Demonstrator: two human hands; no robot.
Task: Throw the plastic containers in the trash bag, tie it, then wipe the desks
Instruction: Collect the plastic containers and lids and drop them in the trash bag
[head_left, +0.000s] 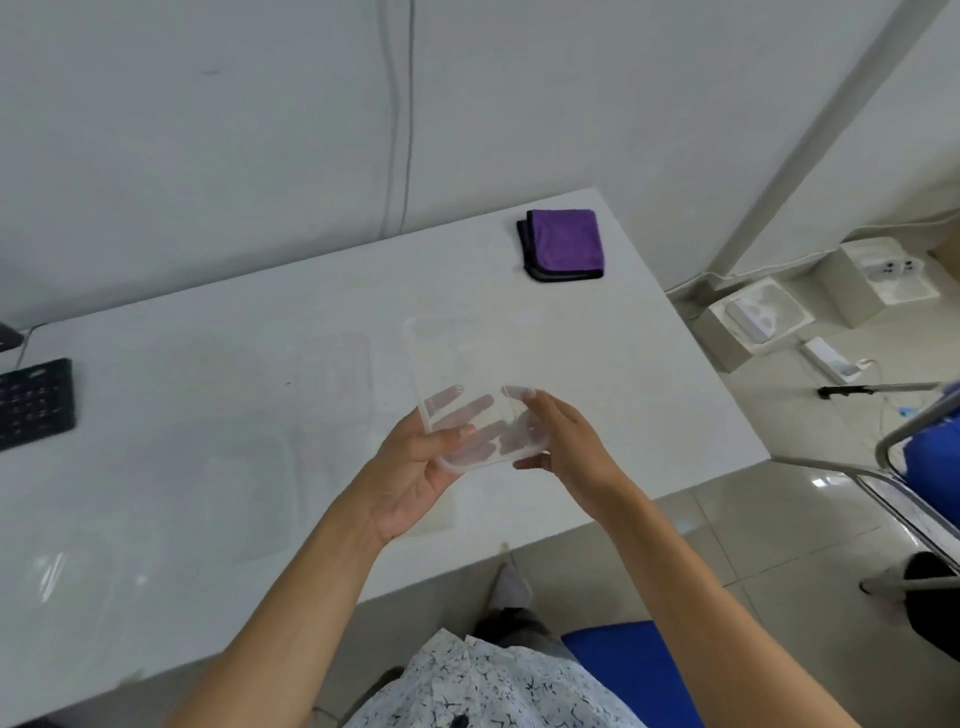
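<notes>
1. Hands: left hand (415, 470) and right hand (569, 447) both grip one clear plastic container (462, 374) above the table (649, 395); the left hand's fingers show through it.
2. Surroundings: other containers (244, 499) lie on the table at left; keyboard (34, 402) at far left; folded purple cloth (563, 244) near the far right corner.
3. Clearance: the near table edge lies below the hands; chair (924, 467) stands well apart, right.
</notes>
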